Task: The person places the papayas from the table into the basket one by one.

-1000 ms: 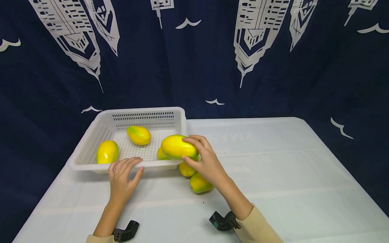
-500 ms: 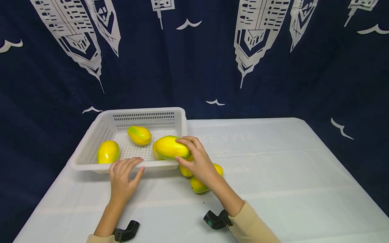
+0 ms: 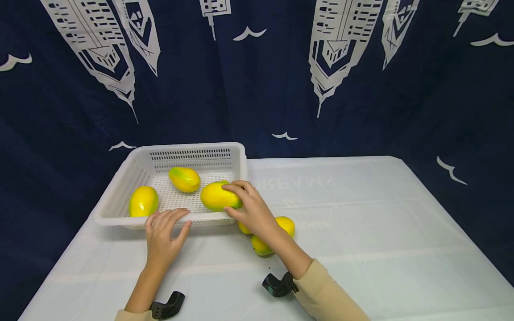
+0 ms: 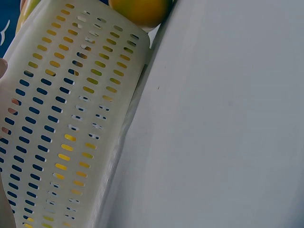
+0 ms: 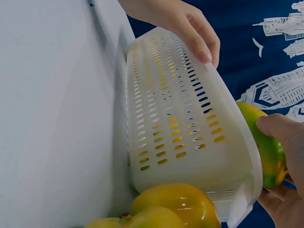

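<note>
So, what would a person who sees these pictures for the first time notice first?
Likely the glossy yellow fruit in the right hand, at the right end of the white basket. Behind the table, the dark blue cloth, with white towers printed point-down, is hard to miss too.

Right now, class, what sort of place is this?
Probably a staged recording setup: a printed navy cloth backdrop, a white-covered table before it, and black wrist devices on both arms.
</note>
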`<state>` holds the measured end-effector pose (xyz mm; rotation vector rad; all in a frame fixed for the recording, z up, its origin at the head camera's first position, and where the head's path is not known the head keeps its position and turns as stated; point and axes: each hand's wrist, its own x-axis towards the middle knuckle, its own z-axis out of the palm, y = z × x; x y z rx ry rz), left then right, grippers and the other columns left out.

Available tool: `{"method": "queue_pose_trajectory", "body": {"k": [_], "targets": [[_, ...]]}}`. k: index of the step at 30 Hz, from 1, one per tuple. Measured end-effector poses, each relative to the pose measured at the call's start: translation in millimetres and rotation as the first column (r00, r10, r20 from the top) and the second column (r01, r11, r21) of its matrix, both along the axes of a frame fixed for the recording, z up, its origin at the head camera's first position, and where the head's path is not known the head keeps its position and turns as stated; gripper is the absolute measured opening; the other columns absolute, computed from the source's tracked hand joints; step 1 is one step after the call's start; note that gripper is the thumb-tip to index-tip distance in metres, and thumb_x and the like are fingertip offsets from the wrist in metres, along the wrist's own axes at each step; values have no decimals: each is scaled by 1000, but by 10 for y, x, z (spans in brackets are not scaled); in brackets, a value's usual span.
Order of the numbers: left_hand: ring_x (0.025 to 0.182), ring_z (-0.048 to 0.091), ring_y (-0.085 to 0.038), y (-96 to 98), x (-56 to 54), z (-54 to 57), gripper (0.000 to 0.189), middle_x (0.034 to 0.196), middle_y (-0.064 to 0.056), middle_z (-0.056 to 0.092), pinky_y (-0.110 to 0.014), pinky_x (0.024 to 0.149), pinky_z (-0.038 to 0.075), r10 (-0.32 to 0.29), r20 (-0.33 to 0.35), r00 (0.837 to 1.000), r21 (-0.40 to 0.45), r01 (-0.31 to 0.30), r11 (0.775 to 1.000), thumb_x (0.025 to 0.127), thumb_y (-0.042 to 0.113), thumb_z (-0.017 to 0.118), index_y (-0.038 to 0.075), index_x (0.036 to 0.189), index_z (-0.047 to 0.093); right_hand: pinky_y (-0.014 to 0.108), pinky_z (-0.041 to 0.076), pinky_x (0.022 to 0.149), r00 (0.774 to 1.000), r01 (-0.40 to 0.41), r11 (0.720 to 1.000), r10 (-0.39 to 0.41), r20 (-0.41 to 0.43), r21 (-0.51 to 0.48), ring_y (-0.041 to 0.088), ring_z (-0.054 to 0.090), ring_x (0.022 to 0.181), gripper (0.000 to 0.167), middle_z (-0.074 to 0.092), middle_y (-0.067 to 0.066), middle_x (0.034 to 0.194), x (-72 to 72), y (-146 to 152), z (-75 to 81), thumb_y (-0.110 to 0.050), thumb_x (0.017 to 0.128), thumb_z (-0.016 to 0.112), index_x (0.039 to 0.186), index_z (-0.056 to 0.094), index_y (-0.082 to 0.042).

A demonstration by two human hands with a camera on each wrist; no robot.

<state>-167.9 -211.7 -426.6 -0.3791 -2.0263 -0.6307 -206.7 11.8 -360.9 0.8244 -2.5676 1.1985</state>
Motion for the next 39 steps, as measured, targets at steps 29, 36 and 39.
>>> {"method": "queue_pose_trajectory", "body": {"k": [29,36,39], "targets": [[92,54,-24,-19,-6,-15,40,94,-7,68,-39,97,24,14,-2,1000,-8,-14,1000,90,45,48,11,95,68,37,34,103,1000,-12,997,13,-8,78,17,46,121,28,56,-3,123,-49,-134,-142,-25,89,56,116,58,-19],[92,54,-25,-12,-4,-18,42,93,-8,68,-48,92,25,9,5,1000,-3,-9,1000,90,46,47,9,95,67,35,36,101,1000,-18,998,17,17,58,18,47,119,30,56,-3,123,-30,-109,-126,-25,88,58,117,58,-19],[92,54,-25,-12,-5,-16,42,94,-8,68,-49,91,25,10,8,1000,-4,-10,1000,90,46,47,10,95,67,35,36,100,1000,-19,999,18,25,45,17,48,118,30,56,-3,122,-14,-97,-120,-24,87,59,117,58,-19]]}}
